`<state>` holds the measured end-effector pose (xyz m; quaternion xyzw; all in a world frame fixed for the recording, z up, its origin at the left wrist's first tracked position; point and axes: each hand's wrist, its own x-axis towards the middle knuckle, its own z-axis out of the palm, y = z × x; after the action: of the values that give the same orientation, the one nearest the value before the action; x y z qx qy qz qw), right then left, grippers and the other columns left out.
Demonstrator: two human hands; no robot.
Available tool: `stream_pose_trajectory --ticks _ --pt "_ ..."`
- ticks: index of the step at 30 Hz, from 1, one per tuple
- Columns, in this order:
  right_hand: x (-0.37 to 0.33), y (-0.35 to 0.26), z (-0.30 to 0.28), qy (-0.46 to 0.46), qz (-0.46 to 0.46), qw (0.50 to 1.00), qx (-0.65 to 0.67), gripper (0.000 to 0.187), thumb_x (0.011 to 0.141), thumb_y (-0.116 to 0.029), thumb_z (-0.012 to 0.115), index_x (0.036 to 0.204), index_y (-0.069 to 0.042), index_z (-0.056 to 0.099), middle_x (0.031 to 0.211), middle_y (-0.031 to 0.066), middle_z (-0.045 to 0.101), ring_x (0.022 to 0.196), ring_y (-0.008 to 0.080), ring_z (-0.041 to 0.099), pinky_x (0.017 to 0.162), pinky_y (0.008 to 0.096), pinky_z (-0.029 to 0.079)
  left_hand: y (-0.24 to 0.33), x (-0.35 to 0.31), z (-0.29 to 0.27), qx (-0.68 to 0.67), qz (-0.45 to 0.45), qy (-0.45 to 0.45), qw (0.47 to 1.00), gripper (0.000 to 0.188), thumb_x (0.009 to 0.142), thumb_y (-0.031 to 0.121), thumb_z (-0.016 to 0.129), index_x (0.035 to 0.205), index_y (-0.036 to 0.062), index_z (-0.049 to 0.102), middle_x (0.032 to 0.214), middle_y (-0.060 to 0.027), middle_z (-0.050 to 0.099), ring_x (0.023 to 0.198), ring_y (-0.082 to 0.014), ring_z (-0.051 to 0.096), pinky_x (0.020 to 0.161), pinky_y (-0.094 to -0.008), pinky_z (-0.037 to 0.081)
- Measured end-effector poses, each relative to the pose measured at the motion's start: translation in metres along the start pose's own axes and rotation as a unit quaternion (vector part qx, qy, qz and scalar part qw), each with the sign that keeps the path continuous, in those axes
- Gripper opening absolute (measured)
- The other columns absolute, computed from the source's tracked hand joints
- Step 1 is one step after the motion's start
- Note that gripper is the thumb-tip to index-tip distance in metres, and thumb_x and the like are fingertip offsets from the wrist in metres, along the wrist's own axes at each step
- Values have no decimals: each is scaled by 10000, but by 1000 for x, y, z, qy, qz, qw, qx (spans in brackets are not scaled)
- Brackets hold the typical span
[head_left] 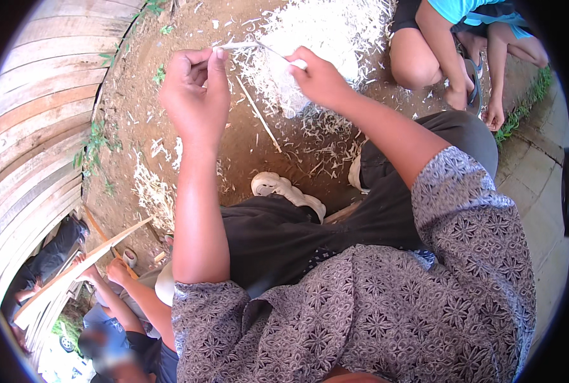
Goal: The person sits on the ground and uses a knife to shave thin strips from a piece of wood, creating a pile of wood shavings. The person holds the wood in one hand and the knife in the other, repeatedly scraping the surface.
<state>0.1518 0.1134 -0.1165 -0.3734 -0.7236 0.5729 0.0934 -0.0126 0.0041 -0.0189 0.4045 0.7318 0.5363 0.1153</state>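
Pinching a thin, pale, wood-like strip (241, 45) jutting right of the fingertips (219, 55), your left hand (197, 86); your right hand (319, 79) wraps a slim, white-handled knife (300, 64). Strip probably light, springy, splittable: hold its end, clear of the knife.

At eleven o'clock, the bare left hand (198, 83) pinches a thin, pale, wood-like strip (238, 46) between thumb and fingers. Just past twelve, the bare right hand (323, 80) grips a slim-bladed knife with a whitish handle (299, 64), its tip at the strip's far end. Behind them, toward half past twelve, spreads a heap of curled, cream-white shavings (329, 32) on brown bare soil (138, 108). A seated person in a bright turquoise top (449, 9) occupies two o'clock; weathered, grey-brown wooden planks (42, 89) span nine to ten; another person's hands hold a long, pale, split-wood length (83, 265) near eight.
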Motion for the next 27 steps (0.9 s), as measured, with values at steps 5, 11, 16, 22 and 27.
stream_pose_trajectory --ticks 5,11,16,22,27 --pt "4 7 -3 -7 33 999 -8 246 1045 -299 592 1222 -130 615 653 46 589 585 155 541 590 357 440 -5 6 -7 32 6 19 999 101 976 30 691 971 -36 614 902 -114 735 863 -145 736 783 -278 595" --pt "-2 -36 5 -29 -35 997 62 246 1040 -295 605 1223 -131 612 608 27 516 551 141 469 562 356 395 -3 2 -8 52 9 -15 998 116 1000 33 661 1026 -55 590 992 -151 716 962 -186 727 864 -300 586" --pt "9 5 1 -13 -3 1000 -1 246 1035 -299 608 1226 -145 607 637 61 546 584 191 518 602 388 426 -1 0 -2 66 56 0 996 111 968 43 706 948 -32 627 901 -116 713 837 -150 731 764 -281 598" --pt "12 12 -9 -20 27 995 -90 239 1035 -291 591 1214 -132 600 741 115 653 672 248 630 675 405 489 -6 4 -7 76 56 10 995 109 969 40 701 948 -37 627 906 -119 714 850 -154 733 776 -283 598" --pt "15 59 -17 1 101 981 -166 243 1030 -297 582 1212 -137 603 845 155 707 781 319 690 762 457 531 -18 4 -21 27 18 40 999 105 970 38 696 962 -33 620 914 -115 718 853 -155 730 800 -291 593"
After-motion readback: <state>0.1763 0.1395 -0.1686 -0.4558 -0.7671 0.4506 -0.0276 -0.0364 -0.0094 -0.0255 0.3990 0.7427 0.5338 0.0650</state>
